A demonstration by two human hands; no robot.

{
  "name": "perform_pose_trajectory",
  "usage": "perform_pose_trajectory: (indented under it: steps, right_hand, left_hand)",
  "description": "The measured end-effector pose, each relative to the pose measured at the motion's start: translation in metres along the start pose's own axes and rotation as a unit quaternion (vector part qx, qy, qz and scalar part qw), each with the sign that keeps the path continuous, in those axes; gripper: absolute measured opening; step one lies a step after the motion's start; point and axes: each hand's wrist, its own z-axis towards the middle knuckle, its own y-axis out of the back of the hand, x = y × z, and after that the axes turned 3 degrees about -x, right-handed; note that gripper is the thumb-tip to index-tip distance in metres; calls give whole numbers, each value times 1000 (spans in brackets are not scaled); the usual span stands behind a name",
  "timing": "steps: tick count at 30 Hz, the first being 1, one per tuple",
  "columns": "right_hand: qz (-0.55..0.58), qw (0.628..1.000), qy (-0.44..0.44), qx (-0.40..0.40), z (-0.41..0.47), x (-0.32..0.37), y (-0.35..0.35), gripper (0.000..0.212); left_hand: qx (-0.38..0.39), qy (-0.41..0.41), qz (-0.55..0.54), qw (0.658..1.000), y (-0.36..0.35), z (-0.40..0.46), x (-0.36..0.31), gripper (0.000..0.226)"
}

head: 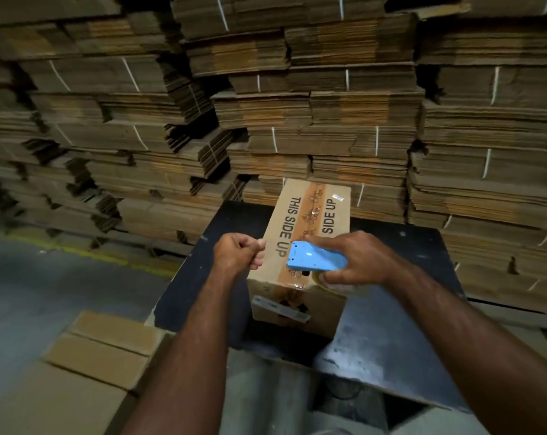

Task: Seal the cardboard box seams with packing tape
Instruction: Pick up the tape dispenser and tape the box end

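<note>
1 cardboard box (pixel 300 246) is seen standing on a dark counter (pixel 391 324), printed twice with "THIS SIDE UP" and crossed along its top seam by a strip of brown tape (pixel 311 211). A blue tape dispenser (pixel 316 257) is held over the near end of that seam by the right hand (pixel 356 259), whose grip is wrapped around it; a roll of tape appears to sit beneath, though it is blurred. The left hand (pixel 239 251) is curled into a fist at the box's left top edge, and whether anything is pinched in its grip cannot be told. Bundles of flattened cartons (pixel 297 105) are stacked behind the counter
</note>
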Motion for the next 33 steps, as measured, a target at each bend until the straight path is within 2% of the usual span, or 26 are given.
perform_pose_trajectory:
  steps: [8,17,22,26,33]
  right_hand:
    - [-54,995,-7,78,25,18,-8,77]
    - [-112,980,-38,161,55,53,-9,76]
    - [-137,970,-59,193,64,63,-24,79]
    - [-140,966,-75,203,71,69,-29,79]
    - [-155,956,-93,230,86,80,-33,77]
  left_hand:
    - [-32,37,18,999,12,14,41,19]
    - [-19,55,45,997,15,35,67,16]
    - [17,77,34,996,13,42,82,19]
    - [65,100,-25,993,13,46,97,27]
    - [120,127,-97,980,21,48,113,25]
